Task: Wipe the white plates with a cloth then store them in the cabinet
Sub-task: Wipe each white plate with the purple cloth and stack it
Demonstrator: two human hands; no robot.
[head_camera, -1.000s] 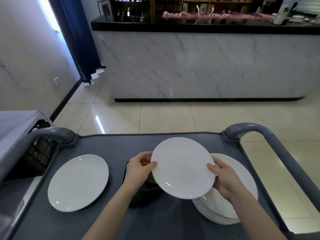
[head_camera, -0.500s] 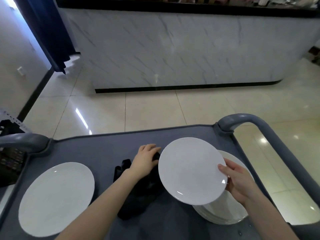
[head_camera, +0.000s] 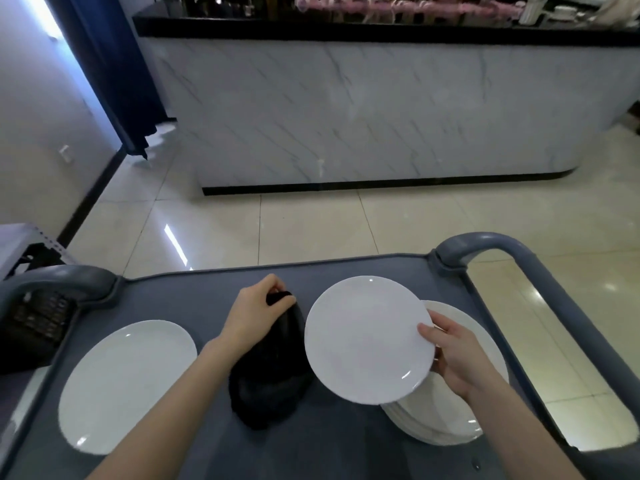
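A plate (head_camera: 367, 339) is gripped at its rim by the right hand (head_camera: 453, 358), above the stack (head_camera: 460, 403) on the cart (head_camera: 194, 299). Left of the stack, a black cloth (head_camera: 273, 368) is pinched by the left hand (head_camera: 254, 315); further left, a single plate (head_camera: 128, 382) lies flat.

The left hand (head_camera: 255, 315) has left the held plate (head_camera: 367, 339) and now grips the black cloth (head_camera: 273, 368).

Grey cart (head_camera: 329, 452) on glossy tile floor (head_camera: 346, 230); marble-fronted counter (head_camera: 346, 109) beyond; navy curtain (head_camera: 110, 71) far left; black crate (head_camera: 34, 323) beside cart.
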